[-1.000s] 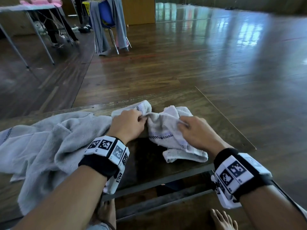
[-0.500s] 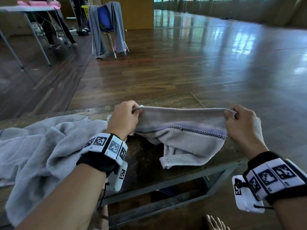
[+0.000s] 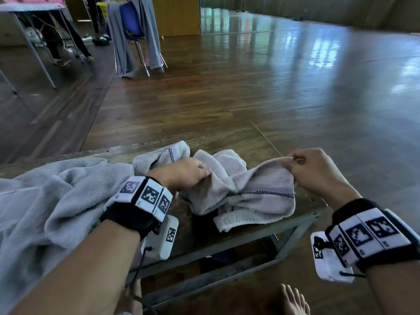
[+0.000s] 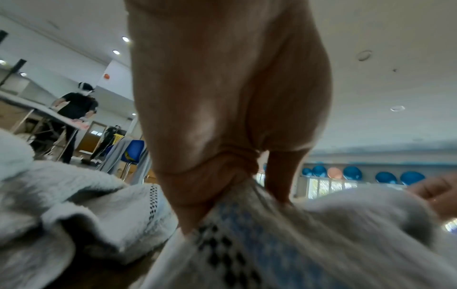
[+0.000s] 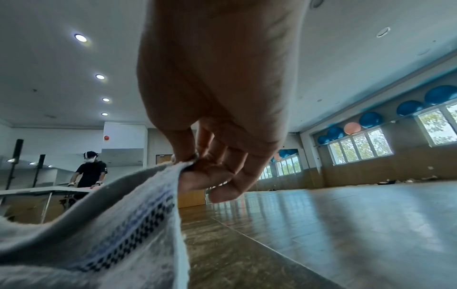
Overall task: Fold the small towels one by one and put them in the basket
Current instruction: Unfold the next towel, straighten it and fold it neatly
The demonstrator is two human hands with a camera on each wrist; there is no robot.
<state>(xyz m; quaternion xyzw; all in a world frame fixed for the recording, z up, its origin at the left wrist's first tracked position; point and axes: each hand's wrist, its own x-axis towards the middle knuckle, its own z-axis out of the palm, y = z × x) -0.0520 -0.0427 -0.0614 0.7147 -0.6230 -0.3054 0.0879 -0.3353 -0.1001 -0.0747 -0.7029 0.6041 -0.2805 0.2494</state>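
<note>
A small pale towel [image 3: 256, 196] with a checked blue band lies rumpled on the low wooden table [image 3: 227, 137]. My left hand [image 3: 181, 173] grips its left edge; in the left wrist view the towel [image 4: 284, 244] bunches under the left hand [image 4: 217, 185]. My right hand [image 3: 316, 171] pinches the towel's upper right corner and holds it lifted off the table; the right wrist view shows the towel [image 5: 128, 224] hanging from thumb and forefinger of the right hand [image 5: 193, 162]. A second small towel [image 3: 163, 153] lies behind my left hand. No basket is in view.
A large grey fleece cloth [image 3: 52, 196] covers the table's left part. The table's right edge and metal frame [image 3: 295, 226] are close to my right wrist. My bare foot [image 3: 293, 301] is below. A chair draped with cloth [image 3: 134, 35] and another table stand far back left.
The towel was stretched taut between both hands half a second ago; now it is slack and rumpled, the hands have come closer together and lower toward the table.
</note>
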